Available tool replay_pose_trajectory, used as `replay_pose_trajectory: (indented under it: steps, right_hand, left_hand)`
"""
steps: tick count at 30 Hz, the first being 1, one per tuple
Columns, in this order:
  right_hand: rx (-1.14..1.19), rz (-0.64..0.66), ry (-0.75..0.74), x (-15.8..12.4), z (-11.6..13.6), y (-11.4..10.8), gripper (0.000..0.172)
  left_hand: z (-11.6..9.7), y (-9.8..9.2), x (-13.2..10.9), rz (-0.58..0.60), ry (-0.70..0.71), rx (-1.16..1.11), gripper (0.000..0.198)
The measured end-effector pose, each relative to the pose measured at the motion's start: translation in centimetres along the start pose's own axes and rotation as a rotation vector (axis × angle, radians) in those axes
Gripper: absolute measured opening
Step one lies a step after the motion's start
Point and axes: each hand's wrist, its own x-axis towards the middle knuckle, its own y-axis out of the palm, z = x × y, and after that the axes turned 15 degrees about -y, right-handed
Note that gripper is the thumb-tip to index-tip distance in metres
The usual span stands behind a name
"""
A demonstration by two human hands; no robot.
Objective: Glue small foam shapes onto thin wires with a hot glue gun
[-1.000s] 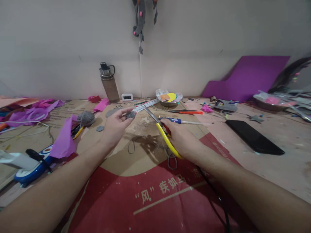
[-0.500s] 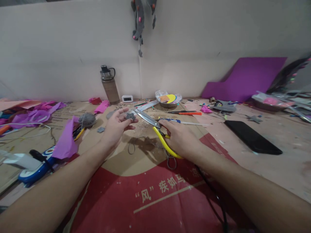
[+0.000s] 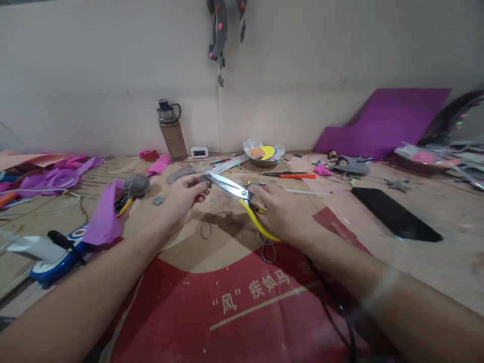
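Observation:
My left hand [image 3: 181, 199] pinches a small grey felt piece [image 3: 205, 178] between thumb and fingers, held a little above the cardboard. My right hand [image 3: 282, 214] grips yellow-handled scissors [image 3: 242, 199]. Their steel blades point left and the tips meet the grey piece at my left fingertips. Below both hands lies a red and tan cardboard sheet [image 3: 242, 297] with white characters printed on it.
A grey yarn ball [image 3: 136, 184], magenta paper scraps [image 3: 102, 214] and a blue-and-white tool [image 3: 56, 254] lie at the left. A water bottle [image 3: 172, 131], a small clock [image 3: 199, 152] and a metal bowl [image 3: 264, 154] stand by the wall. A black phone [image 3: 395, 214] lies at the right, near a purple sheet [image 3: 381, 121].
The scissors have swung leftward and lower, from pointing up and away to lying nearly level, and their tips now reach the grey piece. My left hand has turned slightly toward the blades.

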Motion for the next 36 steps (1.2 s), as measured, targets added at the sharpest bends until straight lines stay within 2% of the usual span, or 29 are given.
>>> replay_pose_trajectory:
  steps: [6, 13, 18, 22, 24, 30, 36]
  right_hand:
    - [-0.042, 0.045, 0.0, 0.1, 0.1, -0.2, 0.042]
    - [-0.05, 0.026, 0.016, 0.2, 0.2, -0.3, 0.041]
    - [0.112, -0.053, 0.074, 0.1, -0.1, -0.1, 0.038]
    - [0.325, -0.087, 0.149, 0.3, -0.3, -0.2, 0.038]
    - [0.382, -0.101, 0.151, 0.4, -0.3, -0.3, 0.035]
    - [0.346, -0.085, 0.078, 0.3, 0.0, -0.3, 0.034]
    - [0.388, -0.134, 0.092, 0.4, -0.3, -0.7, 0.039]
  left_hand:
    - [0.1, -0.1, 0.0, 0.009, 0.01, 0.027, 0.009]
    - [-0.2, 0.2, -0.3, 0.044, -0.028, -0.002, 0.011]
    - [0.0, -0.2, 0.0, 0.046, -0.05, -0.03, 0.011]
    - [0.4, -0.4, 0.3, -0.01, -0.01, 0.032, 0.014]
    - [0.4, -0.2, 0.0, 0.003, 0.003, 0.058, 0.017]
    - [0.2, 0.6, -0.8, 0.123, -0.005, 0.039, 0.015]
    - [-0.1, 0.2, -0.7, 0.134, -0.027, -0.068, 0.015]
